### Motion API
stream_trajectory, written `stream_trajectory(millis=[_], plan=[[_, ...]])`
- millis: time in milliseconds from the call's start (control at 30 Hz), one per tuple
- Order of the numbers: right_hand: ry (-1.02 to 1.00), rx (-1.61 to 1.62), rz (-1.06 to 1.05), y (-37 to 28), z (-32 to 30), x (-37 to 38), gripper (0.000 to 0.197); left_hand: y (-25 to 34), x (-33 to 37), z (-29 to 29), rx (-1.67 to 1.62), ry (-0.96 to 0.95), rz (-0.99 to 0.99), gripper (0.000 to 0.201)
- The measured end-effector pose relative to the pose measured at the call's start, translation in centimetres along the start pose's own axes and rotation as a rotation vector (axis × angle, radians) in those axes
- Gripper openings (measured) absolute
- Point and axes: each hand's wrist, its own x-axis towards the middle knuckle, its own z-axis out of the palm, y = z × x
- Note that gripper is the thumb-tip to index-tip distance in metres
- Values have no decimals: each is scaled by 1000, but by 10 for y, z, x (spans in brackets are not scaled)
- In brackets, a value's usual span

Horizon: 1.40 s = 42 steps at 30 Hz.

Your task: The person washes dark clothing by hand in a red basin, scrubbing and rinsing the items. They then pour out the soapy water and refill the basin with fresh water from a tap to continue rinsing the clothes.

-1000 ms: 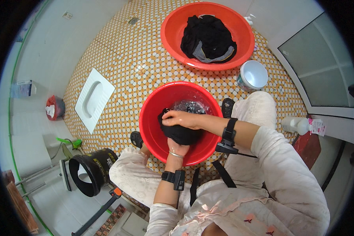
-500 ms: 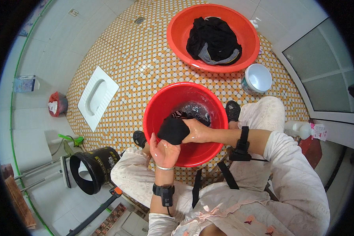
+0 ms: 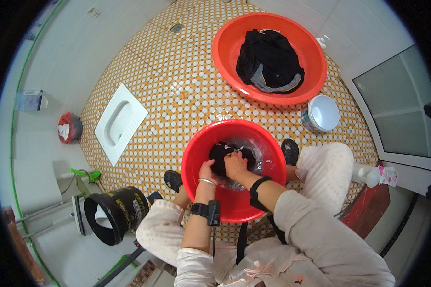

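Observation:
Wet black cloth (image 3: 219, 154) is bunched inside a red basin (image 3: 190, 148), which has water and a little foam in it. A small pinkish-white patch shows on the cloth's upper part. My right hand (image 3: 236, 165) grips the cloth from above with bent fingers. At the cloth's left edge, my left hand (image 3: 208, 171) holds it, its fingertips partly hidden. Both hands are down inside the basin, close together. A bracelet circles my left wrist, and black straps are on both forearms.
A larger orange-red basin (image 3: 318, 86) with dark clothes (image 3: 273, 57) stands beyond, to the right. Beside it is a white bucket (image 3: 323, 113). At left are a squat toilet (image 3: 121, 122), a small red bin (image 3: 70, 128) and a black bucket (image 3: 119, 213). White bottles (image 3: 367, 175) stand at right.
Both hands have lowered from above the basin's near left side into it, taking the black cloth down to the water. My left palm, previously turned up and open, is now against the cloth.

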Motion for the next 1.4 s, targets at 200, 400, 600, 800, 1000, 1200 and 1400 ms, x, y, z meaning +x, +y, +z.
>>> stream_trajectory(millis=[200,400,600,800,1000,1200,1400], plan=[[-73,26,165,48,56,39,29,-23,116,8,730,360,342,73],[-160,102,202,84,91,62,29,-53,142,12,674,537,343,84],[-98,229,151,107,119,85,34,-63,196,-14,401,292,257,60],[-101,97,1,83,67,104,43,-39,169,-23,326,-9,183,59],[-423,851,-213,32,-27,36,43,-6,94,-8,7,-328,52,65],[-213,1310,-198,-9,-37,-26,45,-34,50,-68,145,-390,255,55],[361,901,-192,-12,-21,-30,42,-50,30,-68,611,-321,557,47]])
